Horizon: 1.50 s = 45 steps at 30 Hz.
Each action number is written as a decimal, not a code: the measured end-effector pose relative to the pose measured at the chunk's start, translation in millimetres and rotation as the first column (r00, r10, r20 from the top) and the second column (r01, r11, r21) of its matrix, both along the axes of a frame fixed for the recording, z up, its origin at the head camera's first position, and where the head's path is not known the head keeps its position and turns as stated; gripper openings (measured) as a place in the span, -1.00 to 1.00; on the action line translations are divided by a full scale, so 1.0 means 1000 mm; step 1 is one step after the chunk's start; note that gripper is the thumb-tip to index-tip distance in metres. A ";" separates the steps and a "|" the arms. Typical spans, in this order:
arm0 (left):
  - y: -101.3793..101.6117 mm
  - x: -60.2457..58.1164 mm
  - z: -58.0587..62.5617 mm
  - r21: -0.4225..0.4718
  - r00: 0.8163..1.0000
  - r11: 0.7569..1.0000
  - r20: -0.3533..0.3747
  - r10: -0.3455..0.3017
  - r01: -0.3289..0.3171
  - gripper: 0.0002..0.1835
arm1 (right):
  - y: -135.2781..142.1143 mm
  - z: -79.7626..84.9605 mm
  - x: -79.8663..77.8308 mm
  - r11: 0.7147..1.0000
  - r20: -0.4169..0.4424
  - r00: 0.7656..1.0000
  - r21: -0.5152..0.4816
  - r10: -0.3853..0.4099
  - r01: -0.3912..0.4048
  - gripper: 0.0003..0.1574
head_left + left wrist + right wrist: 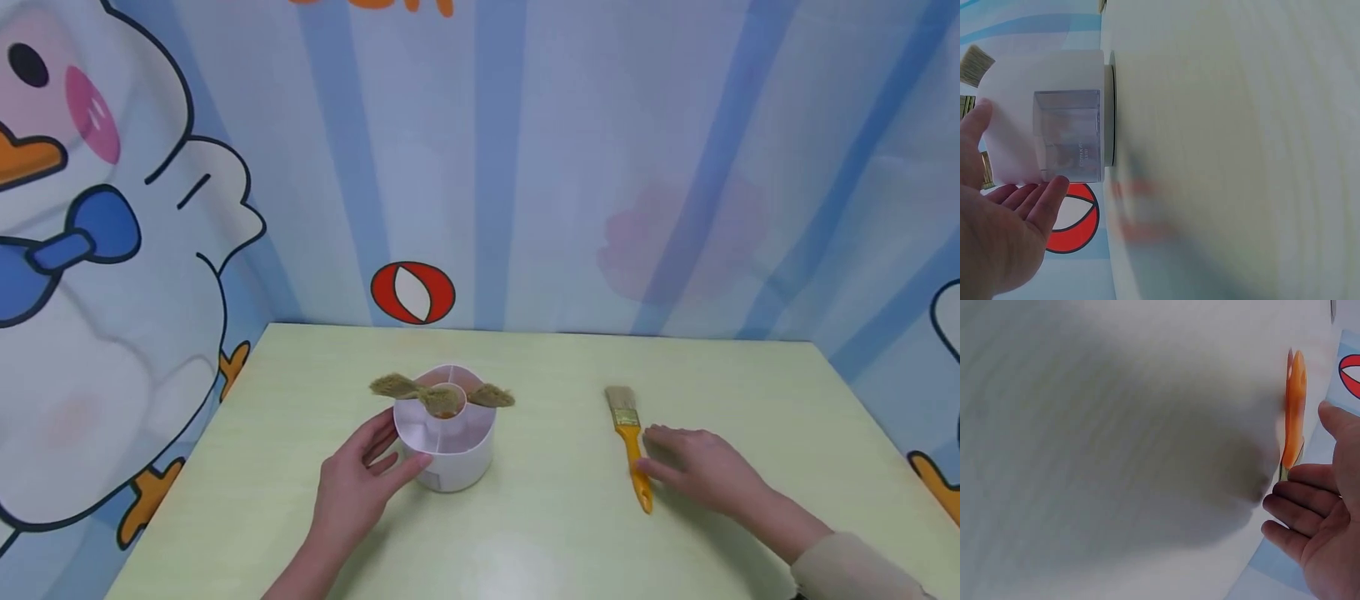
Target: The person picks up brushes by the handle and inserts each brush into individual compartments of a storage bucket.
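Left hand (360, 483) cups the holder (450, 454); open right hand (693, 467) seemingly touches the brush (630, 442) (bristles pointing away).

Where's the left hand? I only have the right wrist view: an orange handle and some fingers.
Observer: The left hand grips the white holder, thumb on its front wall.
Operator: Anything in the holder?
Observer: Yes, brushes; two bristle heads fan out above its rim.
Operator: Is my orange handle a full brush?
Observer: Yes, a paintbrush lying flat on the table, bristles pointing away from the person. The right hand touches its handle with its fingers but doesn't grip it.
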<state>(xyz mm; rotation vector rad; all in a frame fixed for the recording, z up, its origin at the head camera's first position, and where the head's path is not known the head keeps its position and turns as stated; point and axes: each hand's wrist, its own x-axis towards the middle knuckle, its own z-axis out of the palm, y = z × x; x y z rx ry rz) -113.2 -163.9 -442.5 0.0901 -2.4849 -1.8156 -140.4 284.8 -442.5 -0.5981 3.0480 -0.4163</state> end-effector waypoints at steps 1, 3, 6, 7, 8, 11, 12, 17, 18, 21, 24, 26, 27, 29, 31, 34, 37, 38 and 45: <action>-0.001 0.000 0.001 -0.002 1.000 1.000 0.003 0.004 -0.004 -0.08 | -0.003 -0.001 -0.001 1.000 0.000 1.000 0.005 -0.003 0.003 -0.34; -0.002 0.000 0.002 -0.004 1.000 1.000 0.000 0.005 -0.005 -0.08 | -0.009 -0.002 -0.002 1.000 -0.007 1.000 0.011 -0.005 0.005 -0.31; -0.001 0.001 0.004 0.001 1.000 1.000 -0.006 0.001 -0.001 -0.09 | -0.013 -0.004 -0.003 1.000 -0.019 1.000 0.022 -0.006 0.006 -0.26; -0.001 0.001 0.004 0.003 1.000 1.000 -0.009 -0.002 0.002 -0.09 | -0.014 -0.004 -0.003 1.000 -0.018 1.000 0.018 -0.006 0.006 -0.22; 0.000 0.001 0.005 0.001 1.000 1.000 -0.010 -0.004 0.004 -0.09 | -0.014 -0.004 -0.003 1.000 -0.017 1.000 0.014 -0.002 0.002 -0.23; 0.001 0.001 0.005 -0.004 1.000 1.000 -0.007 -0.005 0.005 -0.09 | -0.012 -0.006 -0.004 1.000 -0.013 1.000 -0.003 0.014 -0.014 -0.28; 0.002 0.001 0.005 -0.008 1.000 1.000 -0.006 -0.005 0.005 -0.09 | -0.012 -0.006 -0.004 1.000 -0.013 1.000 -0.007 0.021 -0.021 -0.30; 0.002 -0.001 0.006 -0.023 1.000 1.000 0.005 -0.002 0.002 -0.08 | -0.011 -0.008 -0.008 0.999 -0.003 1.000 -0.022 0.025 -0.025 -0.30; 0.002 -0.001 0.006 -0.025 1.000 1.000 0.004 -0.002 0.003 -0.08 | -0.011 -0.009 -0.009 1.000 -0.003 1.000 -0.018 0.017 -0.017 -0.29; 0.003 0.000 0.007 -0.029 1.000 1.000 0.001 -0.002 0.002 -0.09 | -0.014 -0.011 -0.012 1.000 -0.023 1.000 0.000 -0.012 0.012 -0.30; 0.003 0.000 0.007 -0.031 1.000 1.000 0.002 0.000 0.000 -0.09 | -0.016 -0.013 -0.015 1.000 -0.065 0.998 0.020 -0.022 0.023 -0.37; 0.003 0.000 0.007 -0.031 1.000 1.000 0.008 0.004 -0.003 -0.09 | -0.017 -0.015 -0.016 1.000 -0.096 0.995 0.024 -0.013 0.015 -0.43; 0.003 0.000 0.007 -0.029 1.000 1.000 0.009 0.004 -0.004 -0.09 | -0.017 -0.016 -0.017 1.000 -0.113 0.994 0.023 -0.002 0.005 -0.46; 0.003 0.001 0.007 -0.026 1.000 1.000 0.008 0.004 -0.004 -0.09 | -0.016 -0.018 -0.018 1.000 -0.143 0.989 0.014 0.021 -0.019 -0.54; 0.003 0.001 0.007 -0.021 1.000 1.000 0.005 0.004 -0.004 -0.10 | -0.016 -0.019 -0.019 0.999 -0.174 0.984 0.006 0.048 -0.048 -0.61; 0.003 0.002 0.006 -0.018 1.000 1.000 -0.003 0.002 -0.002 -0.10 | -0.015 -0.020 -0.020 0.997 -0.217 0.973 0.000 0.080 -0.082 -0.68; 0.003 0.001 0.005 -0.013 1.000 1.000 -0.009 0.003 -0.003 -0.11 | -0.016 -0.020 -0.022 0.995 -0.247 0.964 0.001 0.096 -0.099 -0.71; 0.003 0.001 0.005 -0.013 1.000 1.000 -0.009 0.005 -0.005 -0.11 | -0.017 -0.020 -0.023 0.995 -0.255 0.962 0.005 0.098 -0.100 -0.71; 0.001 0.000 0.001 -0.014 1.000 1.000 0.003 0.007 -0.007 -0.10 | -0.021 -0.018 -0.027 0.991 -0.305 0.943 0.071 0.129 -0.113 -0.70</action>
